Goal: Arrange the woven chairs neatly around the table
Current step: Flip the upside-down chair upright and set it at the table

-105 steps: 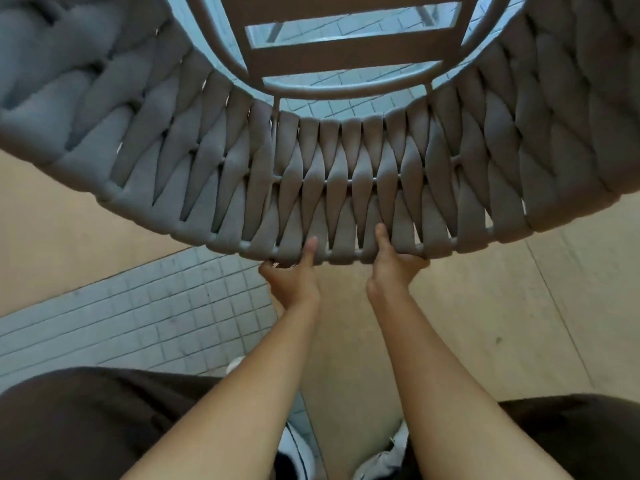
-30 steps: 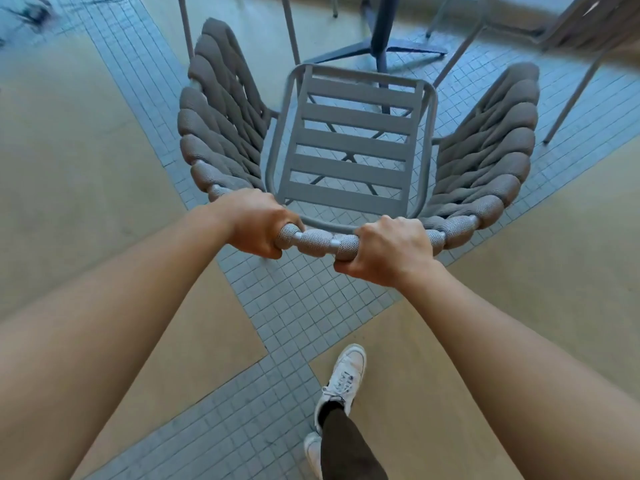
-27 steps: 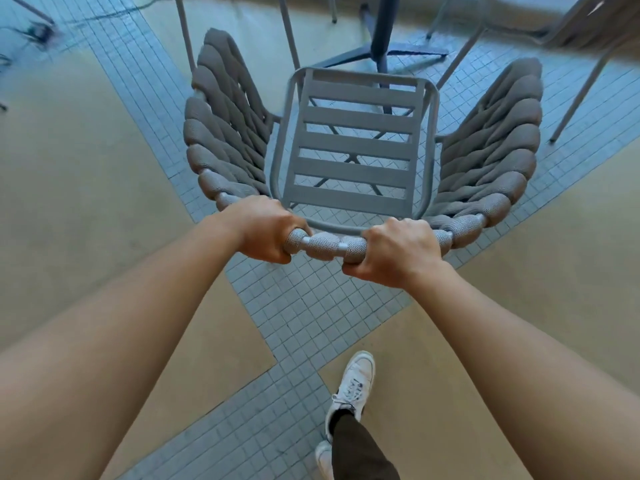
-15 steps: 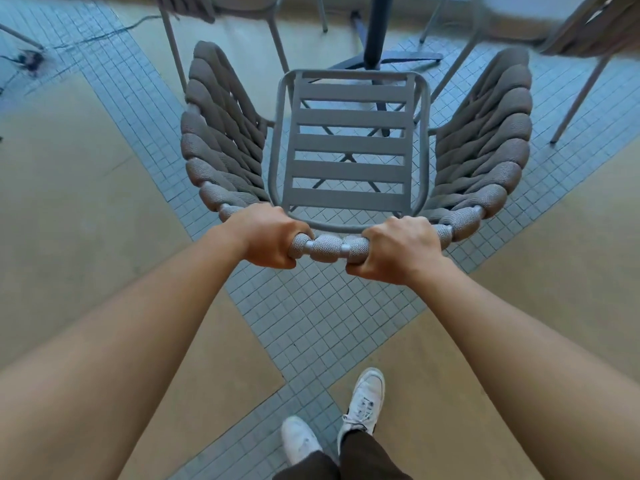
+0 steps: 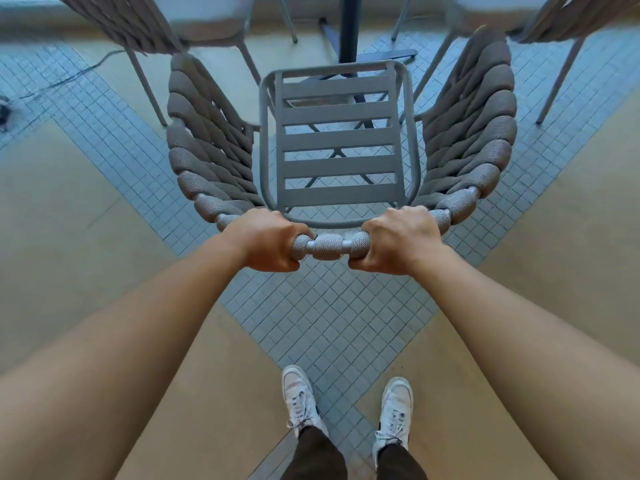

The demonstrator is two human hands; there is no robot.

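We count three woven chairs, though only one shows whole. At the upper left a second woven chair (image 5: 145, 26) is cut off by the top edge, so we see only part of its back, part of its pale seat and two of its legs. A dark cable (image 5: 69, 77) trails over the floor (image 5: 69, 209) towards the left edge, where its end is too small to make out.

Our left hand (image 5: 266, 242) is clenched around the top rail of the woven chair (image 5: 337, 140) in the centre, knuckles up; the fingers curl under the rail and out of sight. This chair stands on the band of small grey tiles, its slatted seat facing away from us and its front edge next to the table post (image 5: 349, 26). Of the table we see just that dark post and part of its foot; the top is out of view. Our right hand (image 5: 401, 242) grips the same rail in the same way, with a short stretch of wrapped rail between the two fists.

Below, our two white shoes (image 5: 299, 398) stand where tile meets tan floor.

At the upper right a third woven chair (image 5: 568, 19) is mostly cropped.
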